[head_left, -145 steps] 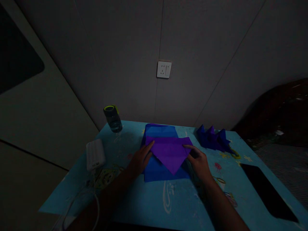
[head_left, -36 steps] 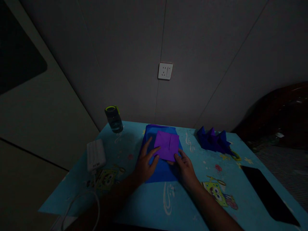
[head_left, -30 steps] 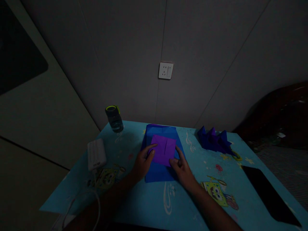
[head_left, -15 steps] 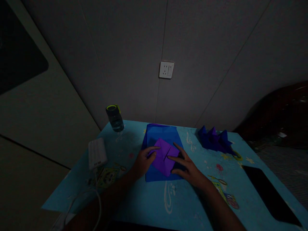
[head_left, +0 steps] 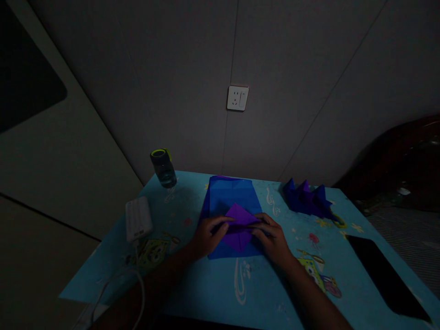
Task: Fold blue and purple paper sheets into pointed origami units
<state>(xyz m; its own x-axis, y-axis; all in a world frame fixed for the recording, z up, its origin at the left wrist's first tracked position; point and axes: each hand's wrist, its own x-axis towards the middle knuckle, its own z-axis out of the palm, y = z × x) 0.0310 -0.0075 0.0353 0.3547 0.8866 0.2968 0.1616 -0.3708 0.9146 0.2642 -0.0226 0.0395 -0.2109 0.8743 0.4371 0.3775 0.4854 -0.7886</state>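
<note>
A folded purple paper (head_left: 239, 214), diamond-shaped with a crease or opening across its middle, is held between my two hands. My left hand (head_left: 210, 233) pinches its left side between thumb and fingers. On the right side my right hand (head_left: 272, 234) grips it the same way, fingers bent over the edge. Beneath it lies a stack of blue paper sheets (head_left: 231, 190), with purple edges showing at the back and left.
Folded blue and purple paper shapes (head_left: 307, 200) stand at the back right. A black phone-like slab (head_left: 387, 277) lies at the right. At the left are a water bottle (head_left: 164, 169) and a white power bank (head_left: 138, 219) with a cable. The table (head_left: 206, 293) meets a wall with a socket (head_left: 237, 98).
The purple paper has turned so its corners point up and down, and its middle now bends along a crosswise line. My right hand's spread fingers have closed on its edge.
</note>
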